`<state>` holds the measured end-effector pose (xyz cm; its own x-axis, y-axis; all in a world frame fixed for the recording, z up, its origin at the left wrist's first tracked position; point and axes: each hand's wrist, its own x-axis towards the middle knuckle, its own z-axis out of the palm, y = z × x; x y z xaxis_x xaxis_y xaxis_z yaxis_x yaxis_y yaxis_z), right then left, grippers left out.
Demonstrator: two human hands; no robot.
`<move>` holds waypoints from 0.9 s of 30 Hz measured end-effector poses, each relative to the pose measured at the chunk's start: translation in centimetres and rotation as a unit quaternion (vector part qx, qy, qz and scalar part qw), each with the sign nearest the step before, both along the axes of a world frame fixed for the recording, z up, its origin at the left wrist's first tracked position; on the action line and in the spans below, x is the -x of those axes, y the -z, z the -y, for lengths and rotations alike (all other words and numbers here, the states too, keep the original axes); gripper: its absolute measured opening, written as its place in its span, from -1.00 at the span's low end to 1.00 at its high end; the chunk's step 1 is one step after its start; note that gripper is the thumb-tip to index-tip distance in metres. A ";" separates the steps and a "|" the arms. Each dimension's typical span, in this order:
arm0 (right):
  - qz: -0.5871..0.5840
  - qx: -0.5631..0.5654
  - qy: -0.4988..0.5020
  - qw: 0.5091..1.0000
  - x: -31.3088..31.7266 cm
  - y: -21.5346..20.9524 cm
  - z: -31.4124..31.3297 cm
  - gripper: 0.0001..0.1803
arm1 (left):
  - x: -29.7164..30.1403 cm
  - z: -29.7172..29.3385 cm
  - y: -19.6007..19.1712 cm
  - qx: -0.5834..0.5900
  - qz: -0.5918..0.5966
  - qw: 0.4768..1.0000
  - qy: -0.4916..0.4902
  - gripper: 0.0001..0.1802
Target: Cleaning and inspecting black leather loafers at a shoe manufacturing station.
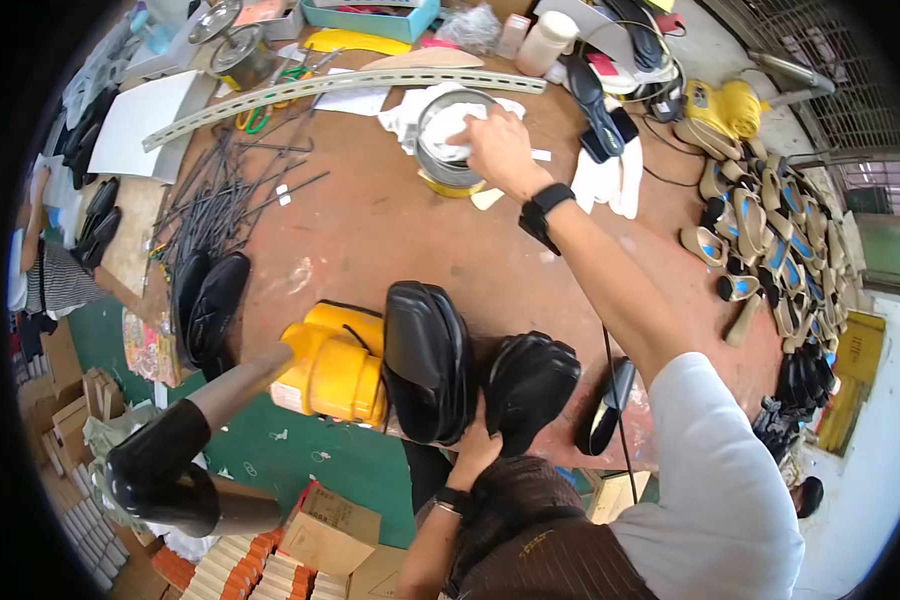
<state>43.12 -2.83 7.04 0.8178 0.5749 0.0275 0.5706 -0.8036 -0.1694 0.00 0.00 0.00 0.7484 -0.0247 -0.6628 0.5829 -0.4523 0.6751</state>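
— At the far side of the brown workbench (370,230), what is the right hand (498,150) doing?

— It reaches into a round metal tin (448,150), fingers pinched on a white cloth (450,132) inside. A black wristband (542,212) sits on that arm.

— And the left hand (475,450)?

— At the near edge, its fingers are wrapped around a black shoe upper (428,360), held upright. Another black shoe piece (528,385) sits just beside it.

— What surrounds them?

— A yellow plastic machine (335,365) stands just left of the held upper. Thin metal rods (225,190) lie scattered at far left, near a long curved pale strip (340,88). Tan and blue soles (770,230) pile up along the right edge.
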 end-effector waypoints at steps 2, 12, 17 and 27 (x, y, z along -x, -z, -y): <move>0.004 -0.022 0.008 1.000 -0.2 -0.4 0.3 -0.48 | -0.4 -0.6 0.1 0.058 -0.074 0.995 -0.017 0.05; 0.023 -0.253 -0.047 0.966 4.8 -8.8 5.6 -0.64 | 0.9 1.6 -1.2 0.042 0.153 0.984 -0.080 -0.19; 0.136 -0.201 -0.019 0.970 22.1 -11.5 11.8 -0.43 | 1.3 1.9 -0.6 0.003 0.123 0.985 -0.121 -0.39; -0.047 -0.213 0.132 0.967 36.4 -6.6 15.6 -0.36 | 1.0 3.4 -0.2 -0.032 0.086 0.987 -0.131 -0.42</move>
